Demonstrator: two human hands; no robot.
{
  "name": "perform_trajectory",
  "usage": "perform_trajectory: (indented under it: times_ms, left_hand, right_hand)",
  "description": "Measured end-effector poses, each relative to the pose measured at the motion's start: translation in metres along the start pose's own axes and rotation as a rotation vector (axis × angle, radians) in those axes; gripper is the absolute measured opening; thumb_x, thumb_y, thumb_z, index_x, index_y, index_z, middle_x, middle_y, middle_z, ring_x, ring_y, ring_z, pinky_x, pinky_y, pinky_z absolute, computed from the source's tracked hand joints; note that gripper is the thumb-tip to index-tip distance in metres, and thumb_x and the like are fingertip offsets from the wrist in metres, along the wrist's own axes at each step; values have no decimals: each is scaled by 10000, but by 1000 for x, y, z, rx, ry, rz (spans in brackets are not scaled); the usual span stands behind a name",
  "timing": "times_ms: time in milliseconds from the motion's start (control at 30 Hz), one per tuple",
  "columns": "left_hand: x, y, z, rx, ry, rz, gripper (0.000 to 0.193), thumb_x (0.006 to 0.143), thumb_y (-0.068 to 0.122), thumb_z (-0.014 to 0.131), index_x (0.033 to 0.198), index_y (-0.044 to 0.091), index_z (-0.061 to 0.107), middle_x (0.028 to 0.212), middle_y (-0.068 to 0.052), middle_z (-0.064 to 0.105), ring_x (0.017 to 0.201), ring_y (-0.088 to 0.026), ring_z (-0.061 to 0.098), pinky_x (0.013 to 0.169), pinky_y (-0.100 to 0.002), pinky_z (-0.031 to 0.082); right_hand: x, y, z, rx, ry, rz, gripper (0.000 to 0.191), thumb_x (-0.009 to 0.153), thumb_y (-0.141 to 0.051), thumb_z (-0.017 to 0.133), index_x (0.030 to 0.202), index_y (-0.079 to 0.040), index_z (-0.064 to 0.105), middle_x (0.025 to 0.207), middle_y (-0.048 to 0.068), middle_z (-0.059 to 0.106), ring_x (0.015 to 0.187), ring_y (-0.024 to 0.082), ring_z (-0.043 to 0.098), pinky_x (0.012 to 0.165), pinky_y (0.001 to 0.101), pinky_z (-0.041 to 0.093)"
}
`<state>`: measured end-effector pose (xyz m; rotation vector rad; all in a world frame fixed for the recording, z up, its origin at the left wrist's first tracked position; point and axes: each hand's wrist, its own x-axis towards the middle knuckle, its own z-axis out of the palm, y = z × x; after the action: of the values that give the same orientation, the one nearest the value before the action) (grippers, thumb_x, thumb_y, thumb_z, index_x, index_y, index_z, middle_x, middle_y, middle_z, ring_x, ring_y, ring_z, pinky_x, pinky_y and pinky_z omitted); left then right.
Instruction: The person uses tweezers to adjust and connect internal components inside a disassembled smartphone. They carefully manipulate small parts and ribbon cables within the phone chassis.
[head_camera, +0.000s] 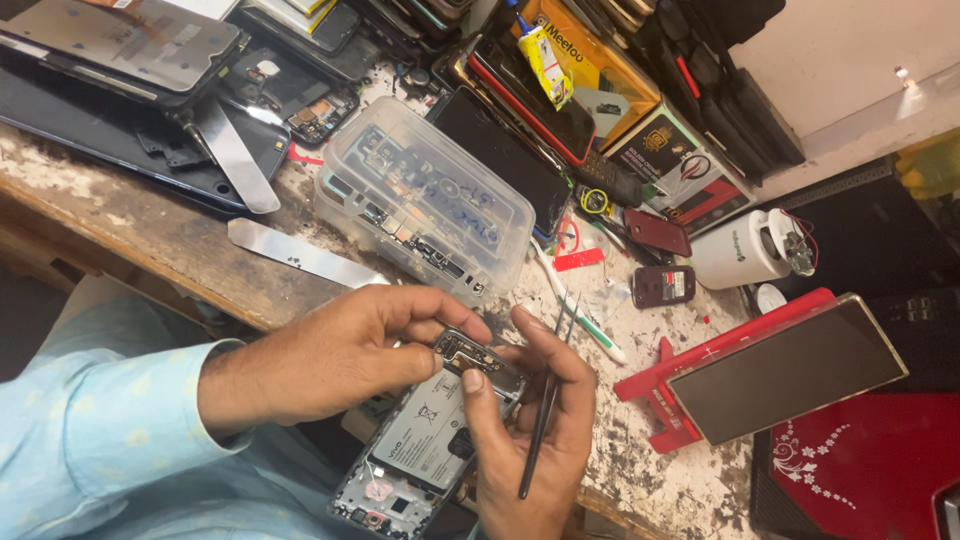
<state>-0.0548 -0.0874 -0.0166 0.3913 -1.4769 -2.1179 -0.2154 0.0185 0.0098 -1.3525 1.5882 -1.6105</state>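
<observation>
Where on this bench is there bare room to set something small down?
One bare strip runs along the worn wooden bench edge, between the dark phone panels and the flat metal strip. A smaller speckled patch lies between the clear plastic box and red stand. The back is piled with phones and boxes.

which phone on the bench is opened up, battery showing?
The one held in both hands at the bench's near edge: back off, battery exposed. The others lie closed or screen-up.
</observation>
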Motion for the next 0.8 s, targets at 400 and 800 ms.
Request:
perform_trajectory:
  times_ms: [400,800]
  left_hand:
    - [-6,20,4,327,70,-54,444,831,86,580,1251,159,704,757,37,622,671,-40,551,616,-237,507]
    - [-7,16,-4,309,15,-44,487,837,57,569,1299,149,694,705,41,563,631,-48,504,572,-250,470]
  right_hand:
    - [15,-9,1,93,-60,289,580,786,80,730,1320,-33,533,1359,148,619,1084,157,580,914,307,543]
    - [31,-18,2,158,-213,436,581,773,74,729,1305,-48,530,1426,137,583,1045,156,584,934,344,521]
